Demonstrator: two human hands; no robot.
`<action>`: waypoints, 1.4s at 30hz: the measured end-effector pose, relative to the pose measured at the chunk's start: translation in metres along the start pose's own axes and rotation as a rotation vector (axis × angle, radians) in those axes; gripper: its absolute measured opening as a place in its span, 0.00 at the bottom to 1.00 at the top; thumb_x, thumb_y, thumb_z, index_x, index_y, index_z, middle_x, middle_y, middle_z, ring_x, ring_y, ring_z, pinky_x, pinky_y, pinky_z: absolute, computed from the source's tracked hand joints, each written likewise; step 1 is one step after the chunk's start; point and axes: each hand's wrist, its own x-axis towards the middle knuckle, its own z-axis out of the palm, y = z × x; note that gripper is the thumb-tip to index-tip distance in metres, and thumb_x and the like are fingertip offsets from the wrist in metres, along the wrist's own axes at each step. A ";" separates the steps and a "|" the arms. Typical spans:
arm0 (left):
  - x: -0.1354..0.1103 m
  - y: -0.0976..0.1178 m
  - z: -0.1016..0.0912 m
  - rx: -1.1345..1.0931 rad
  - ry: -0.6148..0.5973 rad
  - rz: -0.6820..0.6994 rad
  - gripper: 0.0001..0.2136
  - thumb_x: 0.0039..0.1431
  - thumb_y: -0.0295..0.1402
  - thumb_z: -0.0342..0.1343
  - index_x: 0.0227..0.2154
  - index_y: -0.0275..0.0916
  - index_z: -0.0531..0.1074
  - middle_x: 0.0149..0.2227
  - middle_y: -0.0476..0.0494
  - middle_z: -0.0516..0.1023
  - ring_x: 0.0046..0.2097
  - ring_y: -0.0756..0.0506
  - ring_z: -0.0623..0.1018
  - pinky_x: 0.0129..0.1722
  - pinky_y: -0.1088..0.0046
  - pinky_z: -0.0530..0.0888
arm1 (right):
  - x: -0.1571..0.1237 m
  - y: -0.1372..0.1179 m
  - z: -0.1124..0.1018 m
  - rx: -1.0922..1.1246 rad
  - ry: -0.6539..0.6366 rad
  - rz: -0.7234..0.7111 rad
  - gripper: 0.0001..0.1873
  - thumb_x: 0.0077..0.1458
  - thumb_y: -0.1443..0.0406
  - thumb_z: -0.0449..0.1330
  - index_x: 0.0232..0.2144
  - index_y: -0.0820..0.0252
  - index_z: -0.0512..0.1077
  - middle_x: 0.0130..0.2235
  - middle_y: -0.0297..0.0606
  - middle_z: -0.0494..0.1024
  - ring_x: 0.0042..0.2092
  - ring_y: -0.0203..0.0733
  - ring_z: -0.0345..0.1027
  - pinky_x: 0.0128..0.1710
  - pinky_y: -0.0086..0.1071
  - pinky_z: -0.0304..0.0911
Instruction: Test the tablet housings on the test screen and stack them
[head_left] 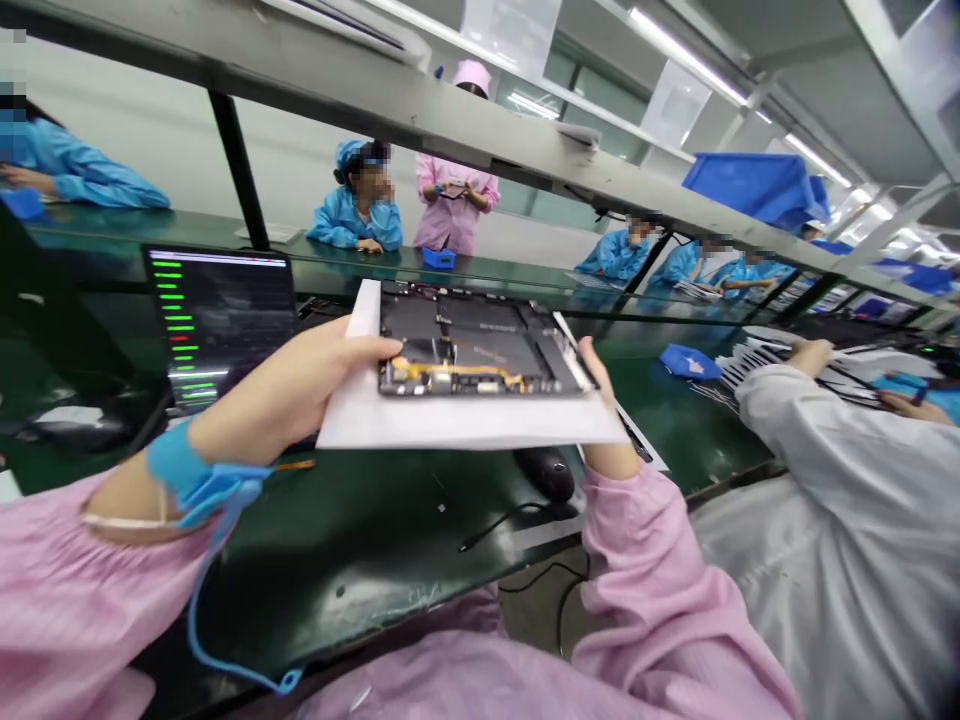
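Device (491, 345) lies on a sheet (465, 425); left hand (296, 372) closes on both, right hand (604, 383) curls round the sheet's edge; uneven tilting could slide the device off.

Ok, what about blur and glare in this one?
Head view: the open device looks soft, its small lettering unreadable; the screen shows green lines but no legible text; the ceiling tube light is blown out; the glossy green bench carries pale reflections.
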 end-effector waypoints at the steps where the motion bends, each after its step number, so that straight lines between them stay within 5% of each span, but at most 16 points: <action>1: -0.012 -0.007 -0.014 0.054 -0.022 0.002 0.22 0.50 0.36 0.60 0.49 0.37 0.70 0.35 0.43 0.80 0.31 0.42 0.79 0.30 0.65 0.77 | -0.005 -0.004 -0.005 0.057 -0.002 0.028 0.19 0.59 0.56 0.55 0.38 0.68 0.75 0.31 0.39 0.81 0.42 0.45 0.75 0.41 0.37 0.70; 3: -0.030 -0.025 -0.045 0.176 -0.014 0.023 0.23 0.49 0.46 0.60 0.45 0.38 0.73 0.34 0.42 0.81 0.31 0.40 0.79 0.29 0.63 0.77 | -0.019 -0.012 -0.006 0.253 -0.037 0.097 0.21 0.54 0.53 0.59 0.41 0.63 0.75 0.30 0.38 0.81 0.37 0.49 0.76 0.38 0.39 0.70; 6: -0.044 -0.059 -0.094 0.529 0.158 0.191 0.24 0.55 0.52 0.49 0.42 0.39 0.75 0.39 0.39 0.80 0.39 0.37 0.78 0.35 0.61 0.76 | -0.042 -0.023 0.003 0.471 -0.123 0.236 0.24 0.44 0.55 0.66 0.44 0.57 0.75 0.31 0.35 0.80 0.32 0.47 0.76 0.33 0.36 0.70; 10: -0.041 -0.103 -0.143 1.341 0.330 0.398 0.16 0.49 0.37 0.56 0.39 0.37 0.77 0.49 0.32 0.74 0.54 0.31 0.69 0.50 0.52 0.69 | -0.063 -0.030 0.029 0.510 -0.285 0.364 0.23 0.43 0.56 0.68 0.44 0.53 0.75 0.35 0.37 0.81 0.31 0.46 0.75 0.30 0.35 0.68; 13: -0.032 -0.112 -0.158 1.590 0.448 0.396 0.09 0.50 0.29 0.52 0.30 0.35 0.76 0.48 0.29 0.73 0.53 0.30 0.68 0.48 0.51 0.68 | -0.073 -0.028 0.066 0.520 -0.393 0.377 0.22 0.42 0.57 0.68 0.41 0.55 0.75 0.36 0.37 0.81 0.34 0.46 0.75 0.33 0.35 0.68; 17: -0.024 -0.091 -0.160 1.321 0.578 0.421 0.09 0.53 0.33 0.49 0.28 0.36 0.74 0.40 0.35 0.77 0.46 0.35 0.73 0.47 0.57 0.69 | -0.083 -0.015 0.125 0.648 -0.466 0.404 0.22 0.41 0.57 0.68 0.41 0.56 0.73 0.39 0.36 0.80 0.39 0.45 0.74 0.40 0.36 0.67; 20: -0.024 -0.076 -0.157 0.836 0.358 0.276 0.11 0.52 0.41 0.52 0.29 0.38 0.71 0.30 0.44 0.77 0.34 0.44 0.75 0.38 0.67 0.72 | -0.088 -0.003 0.151 0.716 -0.480 0.459 0.20 0.40 0.57 0.68 0.37 0.57 0.72 0.37 0.36 0.80 0.40 0.46 0.73 0.44 0.39 0.66; 24: -0.031 -0.074 -0.149 0.477 0.026 0.053 0.14 0.48 0.44 0.59 0.31 0.38 0.70 0.23 0.51 0.72 0.24 0.51 0.70 0.24 0.77 0.66 | -0.094 0.008 0.151 0.599 -0.442 0.433 0.20 0.43 0.55 0.65 0.39 0.57 0.70 0.41 0.38 0.78 0.46 0.49 0.71 0.51 0.43 0.63; 27: -0.035 -0.083 -0.143 0.463 -0.095 -0.017 0.15 0.49 0.44 0.58 0.33 0.38 0.71 0.24 0.50 0.73 0.24 0.52 0.69 0.22 0.79 0.62 | -0.099 0.004 0.142 0.339 -0.345 0.266 0.28 0.47 0.52 0.62 0.49 0.54 0.65 0.53 0.42 0.71 0.58 0.50 0.61 0.59 0.47 0.54; 29: -0.033 -0.092 -0.140 0.505 -0.122 -0.024 0.15 0.50 0.44 0.57 0.33 0.37 0.73 0.27 0.48 0.75 0.25 0.51 0.70 0.23 0.78 0.64 | -0.100 -0.010 0.144 0.161 -0.291 0.035 0.30 0.50 0.53 0.61 0.54 0.52 0.61 0.59 0.42 0.64 0.63 0.49 0.52 0.62 0.48 0.48; 32: -0.027 -0.107 -0.139 0.614 -0.124 0.023 0.13 0.50 0.42 0.57 0.31 0.38 0.76 0.30 0.45 0.79 0.29 0.48 0.74 0.29 0.74 0.70 | -0.097 -0.039 0.168 0.020 -0.491 -0.353 0.15 0.57 0.62 0.56 0.48 0.52 0.69 0.53 0.41 0.69 0.57 0.45 0.60 0.58 0.45 0.53; 34: -0.024 -0.117 -0.138 0.695 -0.103 0.066 0.10 0.49 0.39 0.57 0.29 0.39 0.78 0.32 0.45 0.81 0.33 0.45 0.77 0.35 0.72 0.71 | -0.092 -0.055 0.195 -0.068 -0.621 -0.484 0.07 0.56 0.67 0.57 0.38 0.55 0.73 0.43 0.39 0.74 0.48 0.43 0.65 0.52 0.43 0.59; 38: -0.020 -0.131 -0.141 0.827 -0.080 0.056 0.09 0.49 0.34 0.54 0.27 0.39 0.80 0.30 0.45 0.82 0.33 0.45 0.78 0.35 0.72 0.70 | -0.083 -0.061 0.242 -0.179 -0.621 -0.470 0.05 0.49 0.69 0.64 0.30 0.59 0.71 0.34 0.37 0.73 0.41 0.43 0.63 0.44 0.39 0.59; 42: -0.019 -0.138 -0.143 0.884 -0.084 -0.005 0.10 0.46 0.32 0.53 0.28 0.37 0.80 0.30 0.45 0.82 0.32 0.44 0.78 0.33 0.73 0.70 | -0.082 -0.053 0.253 -0.088 -0.642 -0.419 0.05 0.50 0.70 0.63 0.28 0.59 0.69 0.31 0.33 0.72 0.39 0.40 0.63 0.42 0.36 0.56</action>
